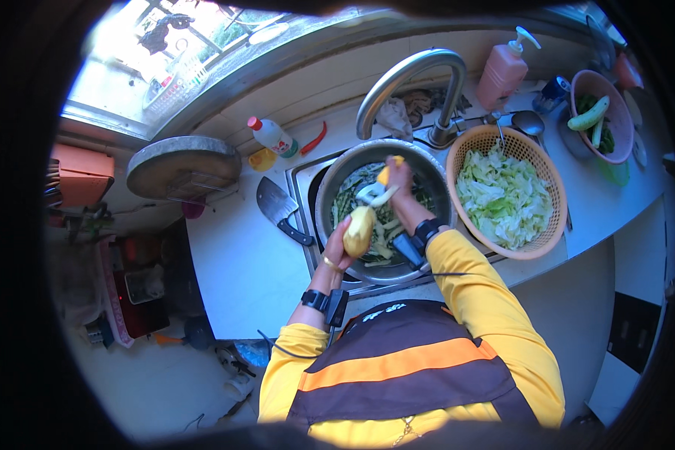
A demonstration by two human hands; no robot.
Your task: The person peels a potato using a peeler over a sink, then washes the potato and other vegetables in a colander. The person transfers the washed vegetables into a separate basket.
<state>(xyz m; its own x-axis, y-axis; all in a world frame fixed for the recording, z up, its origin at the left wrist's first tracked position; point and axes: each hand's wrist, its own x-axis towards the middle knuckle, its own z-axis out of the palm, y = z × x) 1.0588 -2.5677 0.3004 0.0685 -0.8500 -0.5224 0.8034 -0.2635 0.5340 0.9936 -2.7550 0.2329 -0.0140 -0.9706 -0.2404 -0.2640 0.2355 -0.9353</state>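
Observation:
My left hand (337,247) grips a pale yellow, peeled root vegetable (359,233), apparently a potato, over a large metal pot (327,194). In my right hand (403,180), just above and to the right, is a yellow-handled peeler (383,175), partly covered by my fingers and blurred. A pale strip of peel (383,198) hangs beside the peeler. The pot sits in the sink (305,225) and holds green scraps and pale peelings (383,236). It lies below both hands, which are apart from each other.
An orange plastic colander (562,208) of torn lettuce (503,197) stands right of the pot. A cleaver (281,205) lies at the left, its handle near the sink. The faucet (408,59) arches behind. A round chopping board (183,166) and a pink soap dispenser (500,76) stand farther back.

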